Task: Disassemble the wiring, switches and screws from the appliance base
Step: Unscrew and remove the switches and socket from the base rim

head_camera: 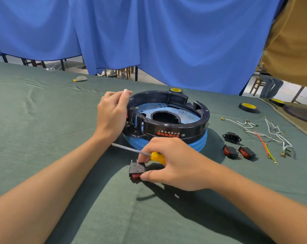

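1. The appliance base (175,132) sits at the centre of the frame on the green-clothed tabletop (43,120), open side up. It is a black plastic ring over a blue skirt, with a metal plate inside.
2. It looks rigid and fairly light, so it may skid on the cloth. The thick ring wall seems the safest hold, rather than the thin bracket at its left.
3. The loose switch (136,169) lies at lower centre, just in front of the base. It looks small, hard and light, with thin metal prongs pointing up. Its flat black sides are the place to hold it, sparing the prongs.
4. The right hand (173,162) reaches in from the lower right, palm down. Thumb and forefinger pinch the switch, and the other fingers (149,176) curl round the yellow handle of the screwdriver (130,149), whose shaft points to the left.
5. The left hand (112,115) comes in from the lower left and sits against the base's left side. Its fingers are curled and the thumb is raised by the rim. Whether they grip anything is hidden behind the hand.
6. At the right of the frame, two switches (231,151), a power socket (231,137) and limp wires (272,132) lie apart on the cloth. The wires would tangle easily.
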